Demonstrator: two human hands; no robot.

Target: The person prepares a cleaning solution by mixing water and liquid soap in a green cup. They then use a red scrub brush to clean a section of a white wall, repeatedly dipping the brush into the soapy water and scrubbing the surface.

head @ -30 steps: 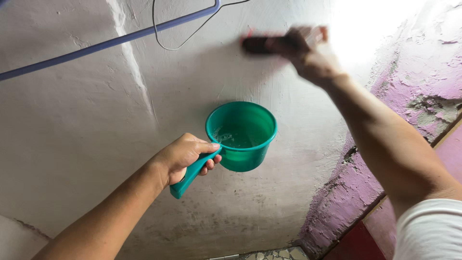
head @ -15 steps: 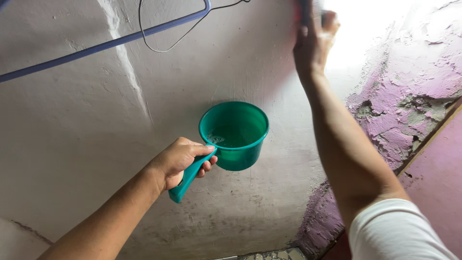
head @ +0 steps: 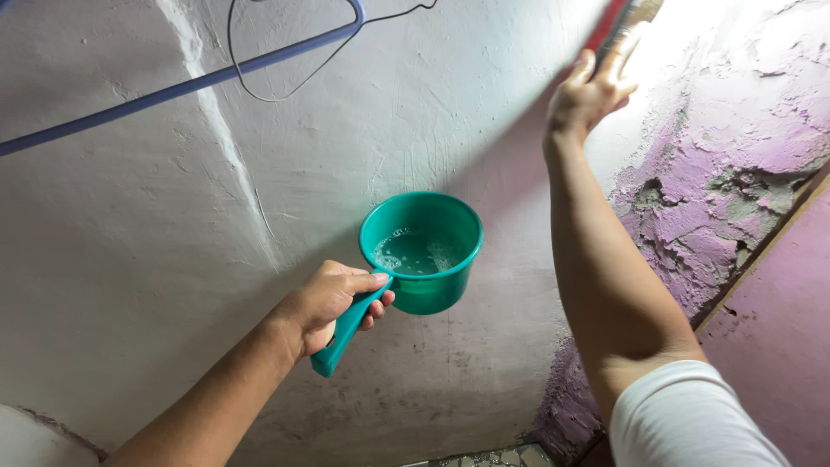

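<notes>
Right fingers [head: 605, 65] clamp a brush [head: 624, 22] high on the wall [head: 173, 216]; left hand [head: 333, 298] grips the dipper [head: 421, 251] handle, held below, soapy water inside. Best to keep dipper level, brush flat against the plaster.

Open wall [head: 156, 259] left of the green dipper [head: 422, 252]. Above: blue pipe [head: 173, 89] and looped black wire [head: 285, 82] obstruct. Right: raised right arm [head: 605, 277], rough purple plaster [head: 735, 164].
</notes>
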